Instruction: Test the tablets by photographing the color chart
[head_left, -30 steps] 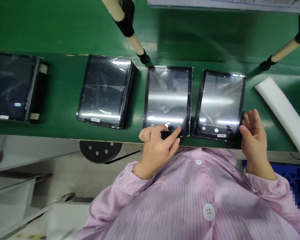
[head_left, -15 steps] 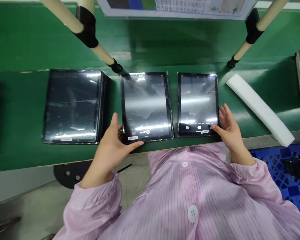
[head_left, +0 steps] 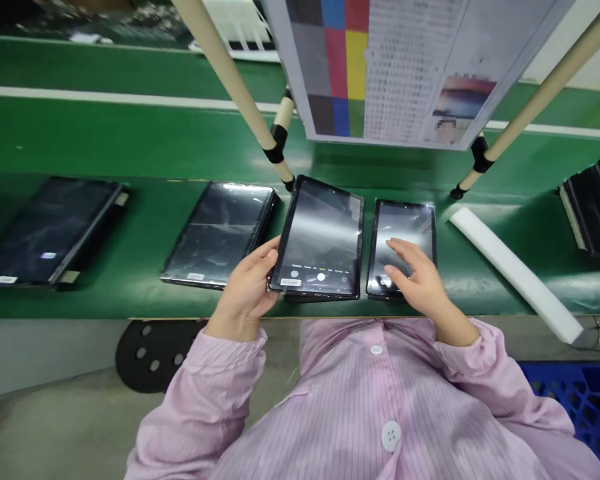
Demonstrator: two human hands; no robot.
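My left hand [head_left: 247,287] grips the lower left corner of a black tablet [head_left: 323,233], which is tilted, with its left side raised and a dark edge showing beneath it. Its lit screen shows camera controls. Over the lower part of a second black tablet [head_left: 397,223], lying flat on the right, my right hand [head_left: 416,279] hovers or rests with fingers apart, holding nothing; contact with the glass is unclear. A stack of wrapped tablets [head_left: 220,233] lies just left of my left hand.
More tablets [head_left: 55,227] lie on the green table [head_left: 145,247] at far left. A chart board [head_left: 405,73] stands on beige poles [head_left: 230,77] behind. At right are a white foam strip [head_left: 515,273], dark upright items [head_left: 593,207] and a blue crate [head_left: 555,380].
My left hand has lifted the tablet's left side. My right hand has moved from the right tablet's edge to over its screen. The view has tilted up, showing more of the board.
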